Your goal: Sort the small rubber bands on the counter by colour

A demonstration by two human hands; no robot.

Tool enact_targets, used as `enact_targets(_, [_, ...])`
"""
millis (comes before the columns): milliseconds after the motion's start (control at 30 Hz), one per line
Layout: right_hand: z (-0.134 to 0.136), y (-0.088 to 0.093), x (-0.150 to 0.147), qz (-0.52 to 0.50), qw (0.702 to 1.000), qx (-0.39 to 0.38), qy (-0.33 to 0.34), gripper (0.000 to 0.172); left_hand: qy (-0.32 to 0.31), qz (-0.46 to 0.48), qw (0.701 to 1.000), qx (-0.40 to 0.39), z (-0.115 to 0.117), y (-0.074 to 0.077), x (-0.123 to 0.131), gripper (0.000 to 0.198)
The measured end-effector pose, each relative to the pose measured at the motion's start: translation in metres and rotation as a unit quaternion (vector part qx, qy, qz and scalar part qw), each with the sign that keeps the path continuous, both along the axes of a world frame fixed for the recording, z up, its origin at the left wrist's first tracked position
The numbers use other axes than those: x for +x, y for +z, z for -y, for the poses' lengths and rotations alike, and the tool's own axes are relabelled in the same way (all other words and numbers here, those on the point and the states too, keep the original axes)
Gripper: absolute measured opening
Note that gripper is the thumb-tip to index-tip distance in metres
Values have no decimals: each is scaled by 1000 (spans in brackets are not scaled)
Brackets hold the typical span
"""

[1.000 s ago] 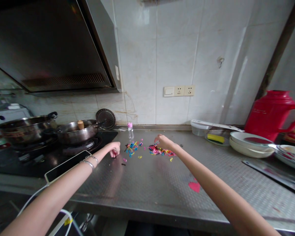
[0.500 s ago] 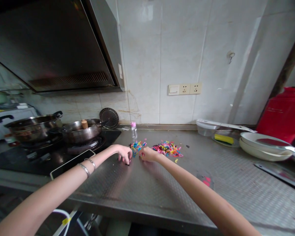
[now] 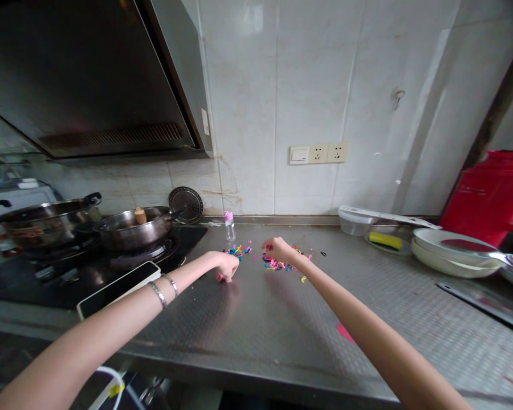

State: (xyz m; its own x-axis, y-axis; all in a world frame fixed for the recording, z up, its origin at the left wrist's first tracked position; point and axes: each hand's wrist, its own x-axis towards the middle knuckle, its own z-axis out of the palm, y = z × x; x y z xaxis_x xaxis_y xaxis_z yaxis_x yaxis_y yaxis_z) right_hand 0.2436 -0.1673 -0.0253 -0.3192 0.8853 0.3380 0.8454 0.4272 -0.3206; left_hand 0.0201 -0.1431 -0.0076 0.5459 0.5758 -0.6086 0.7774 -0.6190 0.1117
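Small colourful rubber bands lie in two heaps on the steel counter (image 3: 256, 319): a blue and yellow heap (image 3: 238, 250) and a pink, mixed heap (image 3: 277, 264). My left hand (image 3: 227, 265) rests on the counter just left of the blue heap, fingers curled down on a pink band. My right hand (image 3: 279, 249) hovers over the pink heap with fingertips pinched together; what they hold is too small to make out. A tiny clear bottle with a pink cap (image 3: 228, 226) stands behind the heaps.
A phone (image 3: 118, 288) lies at the stove's edge on the left, beside two steel pans (image 3: 134, 228). Stacked white plates (image 3: 453, 253), a yellow sponge (image 3: 383, 240), a plastic container (image 3: 353, 222) and a red jug (image 3: 491, 196) sit to the right. A pink scrap (image 3: 345, 333) lies near the front.
My right hand moved from beside the left hand back right over the pink heap. My left hand shifted slightly right, closer to the blue heap.
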Motion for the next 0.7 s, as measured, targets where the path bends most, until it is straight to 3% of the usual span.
enact_targets(100, [-1, 10, 32, -4, 999, 3, -49, 33, -1, 117, 992, 43, -11, 8, 19, 11])
enact_targets(200, [1, 14, 55, 9, 995, 9, -99, 29, 31, 254, 961, 105, -17, 18, 44, 27])
enact_targets(333, [5, 14, 65, 37, 990, 10, -136, 29, 60, 318, 936, 140, -28, 21, 57, 41])
enact_targets(467, [5, 12, 46, 38, 992, 11, -119, 28, 55, 315, 928, 192, -45, 16, 31, 27])
enact_targets(567, [-5, 7, 20, 34, 998, -2, -52, 36, 125, 240, 943, 194, -56, 11, -1, 29])
enact_targets(633, [-14, 3, 1, 35, 999, -18, 12, 48, 131, 212, 950, 187, -59, 8, -20, 38])
enact_targets(700, [-24, -2, -17, 47, 998, -34, 38, 64, 109, 196, 961, 162, -59, 4, -32, 62])
